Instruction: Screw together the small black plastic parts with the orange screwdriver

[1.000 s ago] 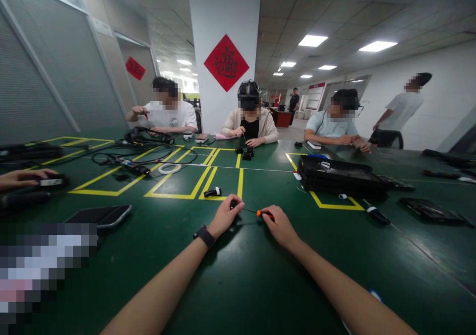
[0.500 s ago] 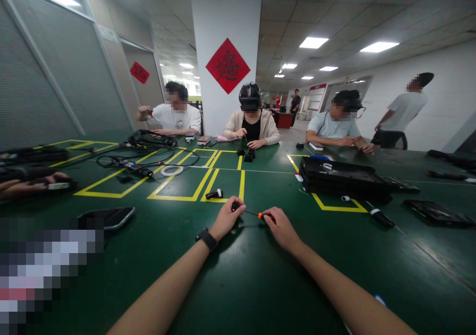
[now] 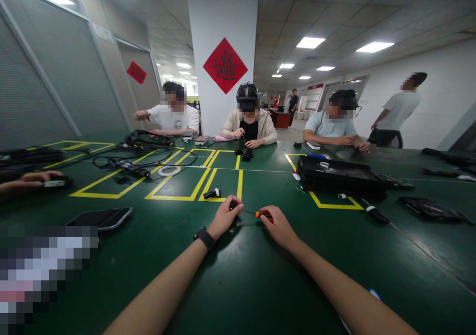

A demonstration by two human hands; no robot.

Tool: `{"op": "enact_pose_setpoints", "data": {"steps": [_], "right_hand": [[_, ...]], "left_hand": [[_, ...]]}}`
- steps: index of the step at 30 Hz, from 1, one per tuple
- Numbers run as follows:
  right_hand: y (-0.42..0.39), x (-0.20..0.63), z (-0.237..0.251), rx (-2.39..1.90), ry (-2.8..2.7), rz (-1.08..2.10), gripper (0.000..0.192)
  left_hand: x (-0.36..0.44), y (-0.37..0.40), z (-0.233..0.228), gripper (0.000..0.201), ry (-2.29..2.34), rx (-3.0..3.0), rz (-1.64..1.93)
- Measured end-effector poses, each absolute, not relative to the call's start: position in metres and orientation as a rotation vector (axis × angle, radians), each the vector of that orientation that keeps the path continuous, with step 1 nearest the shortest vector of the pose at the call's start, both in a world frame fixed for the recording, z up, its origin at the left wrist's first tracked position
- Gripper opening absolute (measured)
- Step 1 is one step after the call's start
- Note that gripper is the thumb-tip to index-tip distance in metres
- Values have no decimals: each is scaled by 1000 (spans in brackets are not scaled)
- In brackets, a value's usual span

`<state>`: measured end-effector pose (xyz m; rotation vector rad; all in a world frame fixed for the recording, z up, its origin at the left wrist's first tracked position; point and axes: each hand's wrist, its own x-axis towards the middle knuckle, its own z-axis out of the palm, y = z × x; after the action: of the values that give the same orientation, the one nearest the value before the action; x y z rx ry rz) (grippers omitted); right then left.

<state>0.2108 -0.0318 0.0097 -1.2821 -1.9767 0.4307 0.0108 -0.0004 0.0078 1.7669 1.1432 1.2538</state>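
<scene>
- While a co-worker's hand at the far left has shifted over a pale-labelled dark piece since a second ago, your own work, lower in the middle, shows almost no change.
- Near that neighbour lies a dark flat device, resting on the green tabletop where it lay a second earlier.
- A black cylinder with a white band, just beyond your left wrist, lies untouched inside the yellow tape.
- Your left hand keeps its fingers pinched narrow around a small black part, mostly hidden behind them.
- Between your hands, the thin shaft of the screwdriver runs to that part at much the same slant as before; whether its tip is seated, you cannot tell from this view.
- Your right hand stays closed about the handle, fingers just behind the orange collar; any small turn of the grip is too slight to confirm.
- For the job, that steadiness suggests a stage of holding and aligning, or very fine turning, with neither piece released.
</scene>
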Motion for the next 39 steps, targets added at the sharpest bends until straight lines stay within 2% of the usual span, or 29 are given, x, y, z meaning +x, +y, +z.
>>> {"op": "enact_pose_setpoints", "data": {"steps": [4, 11, 20, 25, 39], "right_hand": [[-31, 212, 11, -1290, -1998, 427, 20], [-33, 211, 11, -1260, -1983, 411, 14], [-31, 212, 9, -1281, -2003, 399, 20], [-31, 212, 9, -1258, -1990, 395, 13], [-29, 213, 7, -1276, -1997, 411, 18]], "left_hand": [[11, 0, 8, 19, 1140, 1763, 1255], [10, -1, 8, 19, 1145, 1751, 1239], [9, 1, 6, 17, 1122, 1770, 1245], [9, 2, 5, 18, 1125, 1777, 1245], [8, 2, 4, 18, 1144, 1793, 1242]]}}
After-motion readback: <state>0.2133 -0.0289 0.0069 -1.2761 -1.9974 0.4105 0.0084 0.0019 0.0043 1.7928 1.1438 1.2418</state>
